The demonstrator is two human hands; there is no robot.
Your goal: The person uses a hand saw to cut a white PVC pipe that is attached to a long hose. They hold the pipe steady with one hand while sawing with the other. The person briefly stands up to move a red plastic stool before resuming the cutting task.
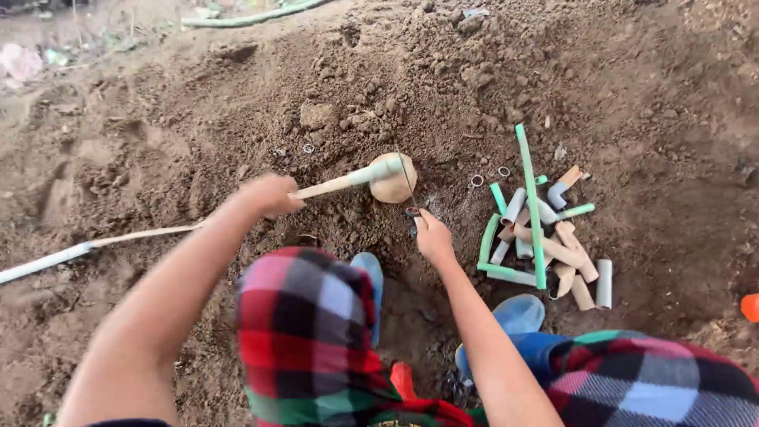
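Note:
My left hand point(273, 194) grips a long, thin pale pipe point(332, 187) that runs from the lower left across the soil. The pipe's far end carries a pale fitting point(381, 169) that rests against a round tan object point(393, 188) on the dirt. My right hand point(433, 237) is just below that object, fingers closed on a thin dark tool point(408, 186). The tool's tip reaches up to the fitting. What kind of tool it is cannot be made out.
A pile of short tan, grey and green pipe pieces point(553, 241) lies to the right, with a long green pipe point(530, 205) across it. Small rings point(477, 180) lie on loose brown soil point(198, 119). My plaid-clad knees point(304, 324) and blue boots point(518, 313) are below. An orange object point(750, 307) shows at the right edge.

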